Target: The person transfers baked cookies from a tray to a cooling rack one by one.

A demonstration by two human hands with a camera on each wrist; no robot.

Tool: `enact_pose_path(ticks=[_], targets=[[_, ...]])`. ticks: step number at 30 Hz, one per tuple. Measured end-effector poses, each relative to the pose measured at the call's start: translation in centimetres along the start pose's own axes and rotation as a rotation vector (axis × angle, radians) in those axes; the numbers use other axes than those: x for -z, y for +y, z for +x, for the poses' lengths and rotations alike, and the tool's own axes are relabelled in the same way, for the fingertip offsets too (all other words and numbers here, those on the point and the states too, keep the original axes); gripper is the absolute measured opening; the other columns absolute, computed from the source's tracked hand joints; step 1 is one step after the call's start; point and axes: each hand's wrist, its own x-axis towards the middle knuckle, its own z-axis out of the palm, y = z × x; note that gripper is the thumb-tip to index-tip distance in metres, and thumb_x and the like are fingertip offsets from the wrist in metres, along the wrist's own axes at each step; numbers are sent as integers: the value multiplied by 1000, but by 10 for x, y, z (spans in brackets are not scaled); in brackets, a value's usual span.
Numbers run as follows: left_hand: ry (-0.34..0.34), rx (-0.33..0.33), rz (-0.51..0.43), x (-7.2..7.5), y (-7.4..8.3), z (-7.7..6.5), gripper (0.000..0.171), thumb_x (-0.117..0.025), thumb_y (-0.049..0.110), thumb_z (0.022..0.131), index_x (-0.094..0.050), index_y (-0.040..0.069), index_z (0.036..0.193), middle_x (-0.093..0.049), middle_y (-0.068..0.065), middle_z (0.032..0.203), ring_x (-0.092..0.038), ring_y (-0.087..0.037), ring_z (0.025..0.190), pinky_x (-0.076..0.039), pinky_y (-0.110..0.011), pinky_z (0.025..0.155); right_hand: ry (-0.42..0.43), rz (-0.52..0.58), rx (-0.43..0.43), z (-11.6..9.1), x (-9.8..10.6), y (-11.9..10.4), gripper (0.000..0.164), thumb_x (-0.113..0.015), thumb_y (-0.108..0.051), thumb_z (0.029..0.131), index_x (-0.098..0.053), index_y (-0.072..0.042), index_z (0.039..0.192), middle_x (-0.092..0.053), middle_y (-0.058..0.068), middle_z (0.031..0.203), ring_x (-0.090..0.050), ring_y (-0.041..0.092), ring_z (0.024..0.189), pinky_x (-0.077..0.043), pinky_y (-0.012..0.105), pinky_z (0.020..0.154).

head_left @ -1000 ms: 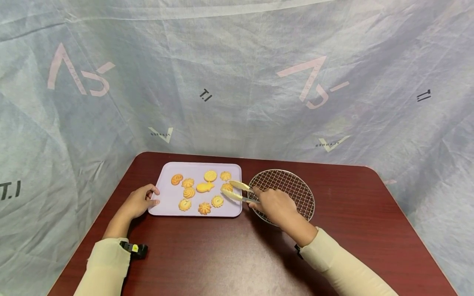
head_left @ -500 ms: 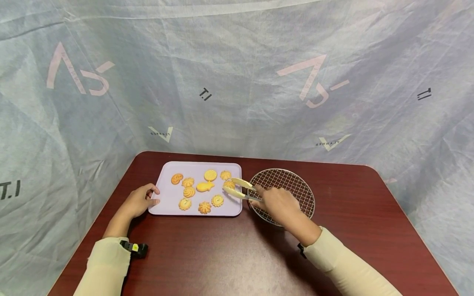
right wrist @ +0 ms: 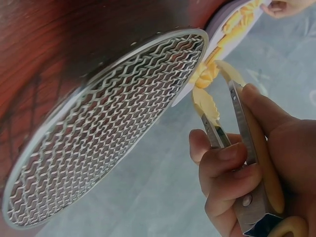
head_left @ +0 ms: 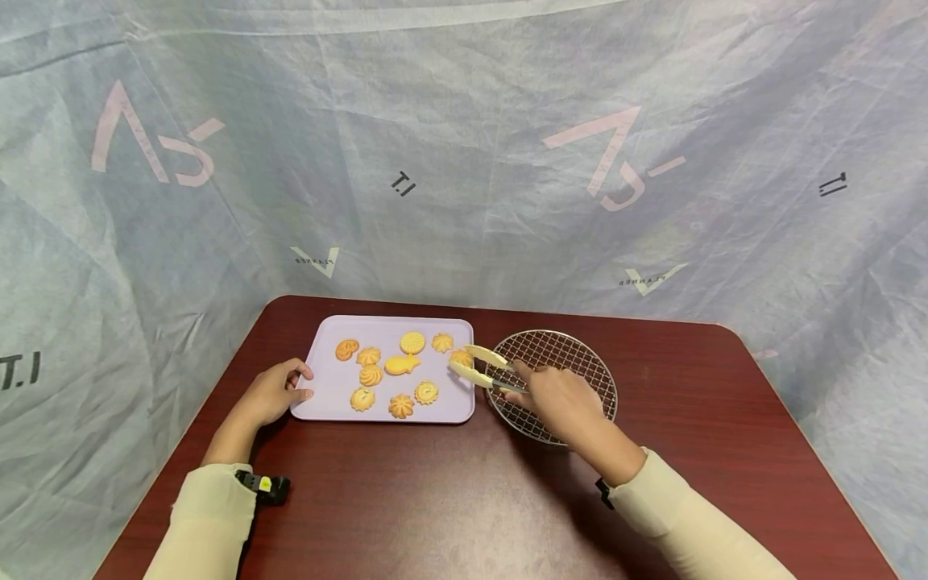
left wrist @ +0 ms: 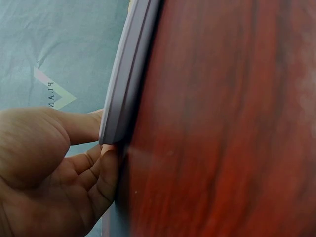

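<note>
My left hand [head_left: 270, 393] pinches the left edge of a pale lilac tray [head_left: 328, 395]; in the left wrist view the thumb lies over the rim [left wrist: 121, 94], fingers underneath. My right hand [head_left: 561, 403] grips tongs [head_left: 474, 376] with cream tips and metal arms. Between those tips is a ridged golden cookie [head_left: 460, 356], over the tray's right edge in the head view. Several other cookies lie on the tray, among them a fish-shaped one [head_left: 401, 366], a round one [head_left: 412, 343], a pretzel-shaped one [head_left: 346, 349] and a flower-shaped one [head_left: 401, 405].
Right of the tray, beneath my right hand, a round wire mesh rack [head_left: 590, 379] with a metal rim sits on the dark red wooden table [head_left: 689, 419]. Grey printed cloth [head_left: 478, 201] hangs behind the table and along its sides.
My right hand has drawn the tongs to the right, and the ridged cookie between their tips has shifted with them toward the tray's right edge. The left hand and tray stay put.
</note>
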Motion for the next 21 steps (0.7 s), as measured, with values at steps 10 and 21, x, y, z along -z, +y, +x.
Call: enact_pose_path(ticks=[10,21], targets=[[10,6,0,-2,-1,0,20,-72,3,94,-62,3,111,-51,-12,93,-50,-24,78,-41,-36,67,49,-24,17,-9,-2,12,58,-70,-51,94,-63,-14,137,-73,13,86,-68,30,66,-51,41,51],[12,16,-3,-2,-1,0,20,-72,4,94,-62,3,111,-51,-12,94,-50,-25,79,-41,-36,67,32,-20,-24,-17,-3,23,58,-67,-53,95,-62,-16,140,-73,15,87,-69,32,69,-53,44,52]])
